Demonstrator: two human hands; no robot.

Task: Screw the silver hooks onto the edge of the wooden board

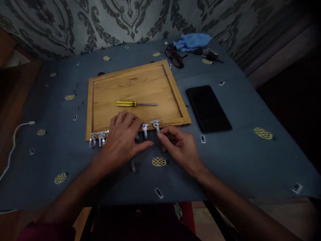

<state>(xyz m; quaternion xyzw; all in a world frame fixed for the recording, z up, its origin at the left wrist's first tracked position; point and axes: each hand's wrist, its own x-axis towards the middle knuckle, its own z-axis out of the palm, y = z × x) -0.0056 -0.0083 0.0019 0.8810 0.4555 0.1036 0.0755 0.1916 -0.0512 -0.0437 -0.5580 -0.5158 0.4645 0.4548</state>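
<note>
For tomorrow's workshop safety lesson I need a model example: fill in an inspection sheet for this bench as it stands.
Surface: blue cloth with yellow dotted patches, covering the top.
Job's things: wooden board, yellow-handled screwdriver lying on it, metal hooks along its near edge, one loose hook on the cloth.
Clutter: dark phone right of the board; sunglasses, blue rag and a small dark item at the far edge.
Hands: left hand flat over the board's near edge; right hand, fingertips at the rightmost hook, grip unclear.
Cables: white cable at the left edge.
Surroundings: patterned wall behind; dim light.
</note>
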